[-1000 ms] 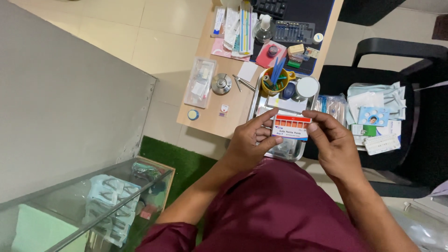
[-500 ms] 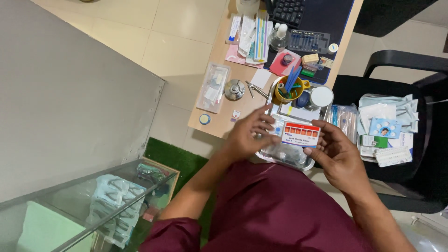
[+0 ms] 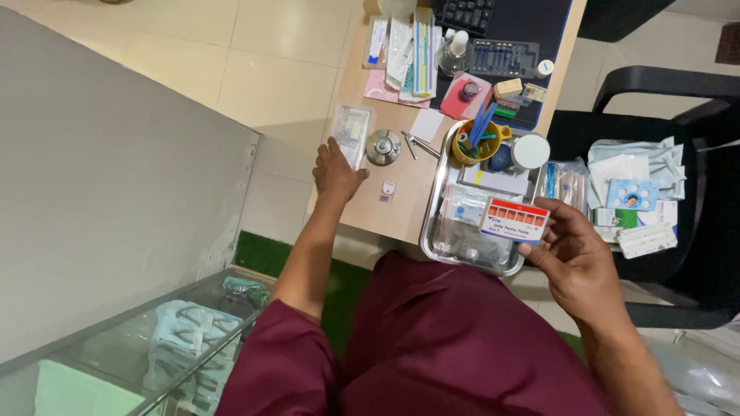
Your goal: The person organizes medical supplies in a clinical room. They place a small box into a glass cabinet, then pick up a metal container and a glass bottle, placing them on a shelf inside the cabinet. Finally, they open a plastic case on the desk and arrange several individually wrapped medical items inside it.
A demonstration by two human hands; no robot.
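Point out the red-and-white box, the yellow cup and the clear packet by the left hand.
red-and-white box (image 3: 515, 221), head view, white front face.
yellow cup (image 3: 472, 152), head view, front wall.
clear packet (image 3: 351, 131), head view, middle of its top.

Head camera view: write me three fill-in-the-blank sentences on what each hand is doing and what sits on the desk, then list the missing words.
1. The right hand holds a small flat box with a white and ____ label.
2. The left hand rests on the wooden desk at a clear ____ packet.
3. Below the box sits a ____ tray made of shiny steel.
4. The blue tools stand in a ____ cup.

Missing words: red; plastic; metal; yellow
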